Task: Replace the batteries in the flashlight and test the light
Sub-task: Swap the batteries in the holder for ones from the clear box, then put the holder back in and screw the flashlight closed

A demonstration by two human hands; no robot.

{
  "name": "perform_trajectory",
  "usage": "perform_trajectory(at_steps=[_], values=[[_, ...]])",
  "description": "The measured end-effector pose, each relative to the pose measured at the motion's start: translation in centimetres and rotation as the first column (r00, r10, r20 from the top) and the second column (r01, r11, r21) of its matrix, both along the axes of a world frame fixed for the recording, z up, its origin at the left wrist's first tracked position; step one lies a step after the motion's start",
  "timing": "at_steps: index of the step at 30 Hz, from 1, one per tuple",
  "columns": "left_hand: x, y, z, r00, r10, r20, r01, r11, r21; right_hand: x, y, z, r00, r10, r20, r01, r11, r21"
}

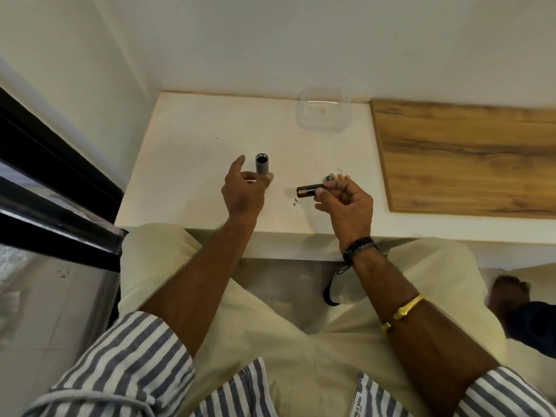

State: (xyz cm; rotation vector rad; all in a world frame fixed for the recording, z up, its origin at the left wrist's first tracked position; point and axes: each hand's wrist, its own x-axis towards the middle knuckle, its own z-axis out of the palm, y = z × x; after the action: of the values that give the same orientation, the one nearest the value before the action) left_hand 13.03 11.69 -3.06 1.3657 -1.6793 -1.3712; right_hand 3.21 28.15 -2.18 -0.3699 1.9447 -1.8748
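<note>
One head-worn wide-angle camera looks steeply down, close over the white table [186,139] edge.

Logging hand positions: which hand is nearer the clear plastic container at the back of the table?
Right. The right hand sits in front of the container, slightly right of it; the left hand is farther off to its left.

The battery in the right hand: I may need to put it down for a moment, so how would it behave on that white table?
The battery is a smooth cylinder, so it would probably roll if laid sideways on the white table. Stood on end it looks slender and likely tips easily. It appears rigid.
</note>
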Motion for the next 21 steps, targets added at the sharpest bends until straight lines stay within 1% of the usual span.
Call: perform_trajectory(at_steps=[3, 6, 13, 18, 21], values=[[-0.4, -0.6, 0.0, 0.989, -0.126, 0.076, 0.129, 0.991, -0.03, -0.1, 0.0, 0.0, 1.0, -0.009, 0.008, 0.009, 1.0, -0.006], [-0.5, -0.8, 0.0, 0.98, -0.131, 0.146, 0.147, 0.984, -0.099, -0.2, 0.1, 0.1, 1.0, -0.013, 0.025, 0.013, 1.0, -0.02], [0.4, -0.5, 0.5, 0.965, -0.174, 0.196, 0.209, 0.962, -0.175, -0.3, 0.0, 0.2, 0.998, -0.037, 0.048, 0.04, 0.998, -0.053], [2.2, 0.7, 1.5, 0.898, -0.363, 0.248, 0.429, 0.849, -0.308, -0.2, 0.0, 0.6, 0.996, -0.039, 0.075, 0.048, 0.991, -0.125], [3.2, 1.9, 1.8, 0.859, -0.394, 0.328, 0.503, 0.77, -0.392, -0.2, 0.1, 1.1, 0.995, -0.03, 0.094, 0.047, 0.982, -0.183]])
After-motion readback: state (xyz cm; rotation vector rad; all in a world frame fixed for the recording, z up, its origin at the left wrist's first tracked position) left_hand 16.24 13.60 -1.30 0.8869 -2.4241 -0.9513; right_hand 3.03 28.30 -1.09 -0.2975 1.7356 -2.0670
